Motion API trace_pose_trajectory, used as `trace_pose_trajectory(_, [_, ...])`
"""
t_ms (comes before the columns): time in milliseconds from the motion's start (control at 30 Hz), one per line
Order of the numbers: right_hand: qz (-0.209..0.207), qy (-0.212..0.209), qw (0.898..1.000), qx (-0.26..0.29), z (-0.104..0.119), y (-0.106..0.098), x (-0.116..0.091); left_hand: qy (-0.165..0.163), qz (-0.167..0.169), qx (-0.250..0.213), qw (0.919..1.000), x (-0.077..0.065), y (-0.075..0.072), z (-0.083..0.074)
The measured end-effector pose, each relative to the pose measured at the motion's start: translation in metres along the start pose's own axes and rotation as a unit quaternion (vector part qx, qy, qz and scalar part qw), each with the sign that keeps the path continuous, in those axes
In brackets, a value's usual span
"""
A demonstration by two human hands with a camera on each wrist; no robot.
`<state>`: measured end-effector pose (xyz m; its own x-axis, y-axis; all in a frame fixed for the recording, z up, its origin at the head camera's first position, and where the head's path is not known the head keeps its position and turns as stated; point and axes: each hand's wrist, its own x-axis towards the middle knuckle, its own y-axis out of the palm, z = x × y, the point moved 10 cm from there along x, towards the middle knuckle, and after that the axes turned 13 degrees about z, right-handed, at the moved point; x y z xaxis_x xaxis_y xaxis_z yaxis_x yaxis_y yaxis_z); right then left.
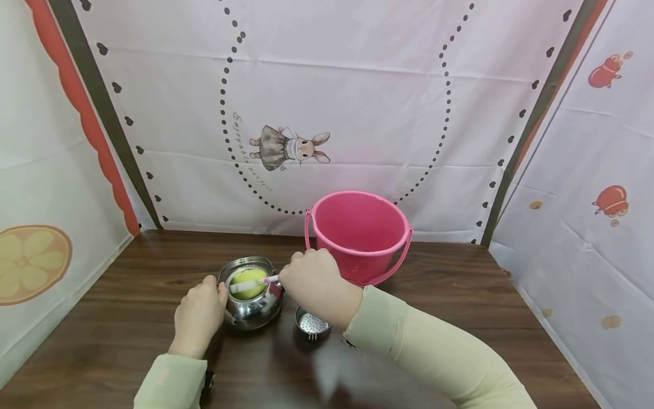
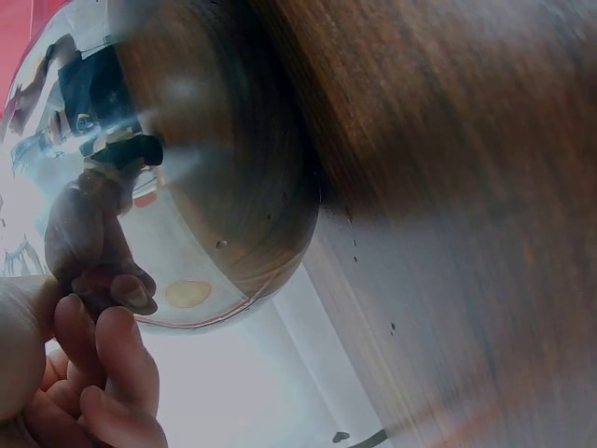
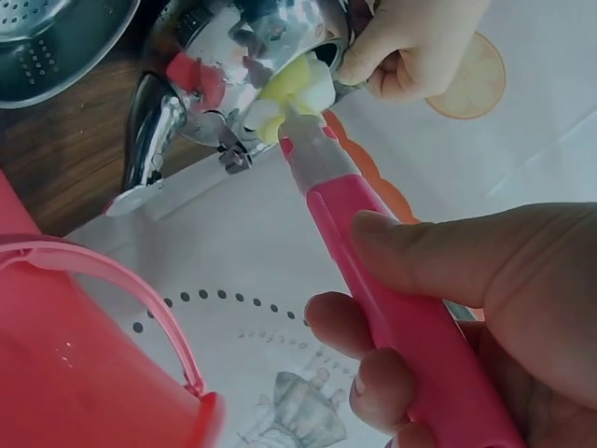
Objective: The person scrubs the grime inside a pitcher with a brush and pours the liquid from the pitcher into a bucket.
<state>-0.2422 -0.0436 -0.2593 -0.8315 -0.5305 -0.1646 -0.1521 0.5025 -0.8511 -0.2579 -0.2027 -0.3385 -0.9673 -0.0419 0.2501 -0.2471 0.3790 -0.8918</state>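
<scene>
A shiny steel teapot (image 1: 250,313) sits on the table, its mouth facing up toward the head camera. My left hand (image 1: 196,313) pinches it at the rim on the left side; in the left wrist view the curled fingers (image 2: 121,359) press close to the polished wall. My right hand (image 1: 319,284) grips the pink handle (image 3: 392,289) of a sponge brush. Its yellow-green sponge head (image 1: 250,276) is inside the teapot's mouth. The spout (image 3: 154,140) shows in the right wrist view.
A pink bucket (image 1: 352,258) with a hanging handle stands behind my right hand. A small perforated steel strainer (image 1: 313,324) lies on the dark wooden table (image 1: 434,352), just right of the teapot. Printed cloth (image 1: 357,113) walls the table at the back and sides.
</scene>
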Motion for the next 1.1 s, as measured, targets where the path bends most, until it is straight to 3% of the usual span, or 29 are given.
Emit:
trace_pose_trajectory(833, [-0.023, -0.026, 0.999, -0.008, 0.002, 0.005, 0.008, -0.008, -0.005, 0.001, 1.0000, 0.000, 0.002, 0.000])
trace_pose_trajectory(1100, [0.005, -0.040, 0.999, -0.019, 0.005, 0.009, 0.008, -0.006, -0.007, -0.002, 1.0000, 0.001, 0.000, 0.000])
